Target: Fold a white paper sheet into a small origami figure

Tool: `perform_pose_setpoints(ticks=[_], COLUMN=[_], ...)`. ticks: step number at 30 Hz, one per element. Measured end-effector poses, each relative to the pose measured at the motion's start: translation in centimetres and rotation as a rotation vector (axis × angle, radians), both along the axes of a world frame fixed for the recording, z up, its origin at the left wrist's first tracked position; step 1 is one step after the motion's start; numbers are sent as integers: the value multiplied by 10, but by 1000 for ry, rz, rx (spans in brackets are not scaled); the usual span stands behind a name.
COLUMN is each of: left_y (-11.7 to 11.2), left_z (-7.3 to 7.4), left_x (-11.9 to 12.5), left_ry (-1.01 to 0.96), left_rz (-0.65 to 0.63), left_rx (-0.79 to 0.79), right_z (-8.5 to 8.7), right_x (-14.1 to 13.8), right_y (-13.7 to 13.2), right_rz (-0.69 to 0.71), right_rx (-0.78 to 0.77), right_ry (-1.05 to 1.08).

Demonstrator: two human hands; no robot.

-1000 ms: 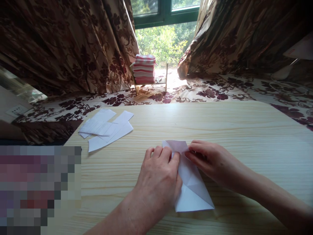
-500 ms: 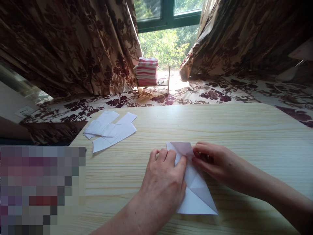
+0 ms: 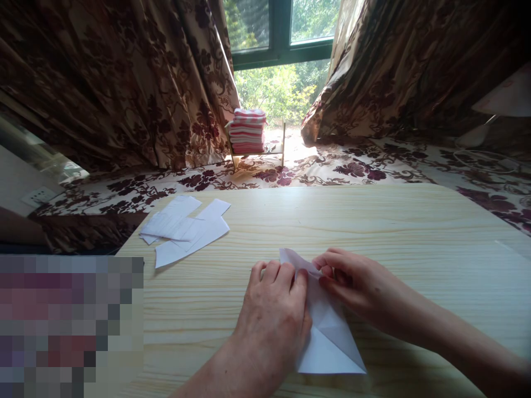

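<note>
A white sheet of paper (image 3: 329,342) with several creases lies on the wooden table in front of me, its wide end toward me. My left hand (image 3: 276,304) presses on its left side, fingers curled and the thumb on the paper near the top, covering much of that edge. At the upper right edge, my right hand (image 3: 348,279) pinches the paper between thumb and fingers. The paper's far end is bent up and curves over toward the left.
Several white paper pieces (image 3: 191,229) overlap at the table's far left. Beyond the table (image 3: 373,221), a small stand holds a stack of pink-and-white striped cloths (image 3: 248,132) before the window. A lamp (image 3: 504,97) stands at the far right. A blurred patch covers the lower left.
My right hand has moved left with the pinched upper right edge, folding that part of the paper inward. My left hand stays on the paper. The view has tilted up slightly.
</note>
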State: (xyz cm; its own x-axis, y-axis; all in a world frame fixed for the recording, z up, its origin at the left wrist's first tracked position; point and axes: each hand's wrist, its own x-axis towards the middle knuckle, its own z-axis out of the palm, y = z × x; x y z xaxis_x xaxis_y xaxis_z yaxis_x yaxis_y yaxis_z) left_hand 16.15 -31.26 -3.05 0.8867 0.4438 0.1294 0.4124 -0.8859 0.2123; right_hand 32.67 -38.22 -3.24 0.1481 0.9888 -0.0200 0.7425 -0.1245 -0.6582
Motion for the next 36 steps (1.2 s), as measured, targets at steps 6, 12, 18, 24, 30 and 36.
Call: perform_pose_setpoints(ticks=[6,12,18,24,30,36], left_y=[1,1,0,0,0,1], left_z=[-1,-2,-2,-4,-5,-4], left_x=[0,0,1,1,2,2], left_ry=[-16,-30,-21,-14,-36,-42], left_rz=[-5,-17,-20,-22,-26,-23], left_rx=[7,30,37,54,70,65], right_z=[3,6,6,12,9,4], right_x=[0,5,8,7,5,5], right_y=[0,-2,-4,-5,-3,0], right_rz=[13,19,35,59,12,-14], right_rx=[-28,-29,-40,-49,-31,13], right_ry=[26,38,45,12,-49,-110])
